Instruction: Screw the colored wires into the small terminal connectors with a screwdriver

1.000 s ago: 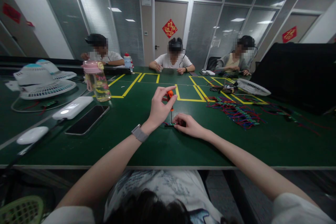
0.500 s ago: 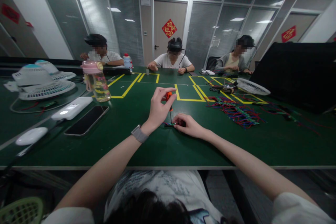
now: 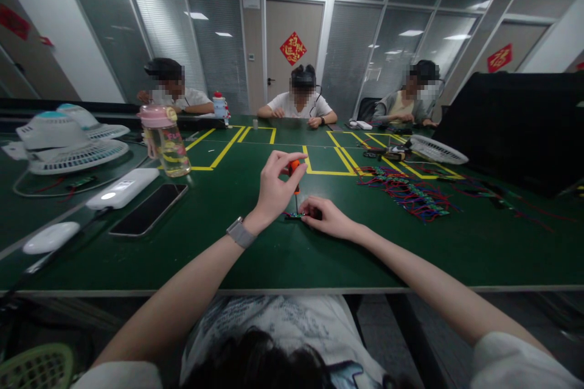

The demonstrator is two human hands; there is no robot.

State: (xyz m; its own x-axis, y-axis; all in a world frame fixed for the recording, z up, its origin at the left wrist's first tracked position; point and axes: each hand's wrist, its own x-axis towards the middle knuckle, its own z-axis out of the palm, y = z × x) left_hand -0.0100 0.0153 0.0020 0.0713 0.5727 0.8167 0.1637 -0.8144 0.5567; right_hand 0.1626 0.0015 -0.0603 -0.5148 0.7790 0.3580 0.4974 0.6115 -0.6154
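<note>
My left hand is closed round the orange handle of a screwdriver, which stands upright. Its thin shaft runs down to a small green circuit board lying on the table. From the right side, my right hand grips the edge of that board with bent fingers, which hide part of it. A grey watch is on my left wrist. Off to the right lies a row of similar circuit boards with red and blue wires.
On the left are a phone, a white power strip, a pink-lidded bottle and white fans. A black screen stands at the right. Yellow tape marks the green table. Three people sit across it.
My hands, the screwdriver and the board stay almost in place. Across the table, the middle person's raised hand has drawn in and lowered. The view has shifted very slightly.
</note>
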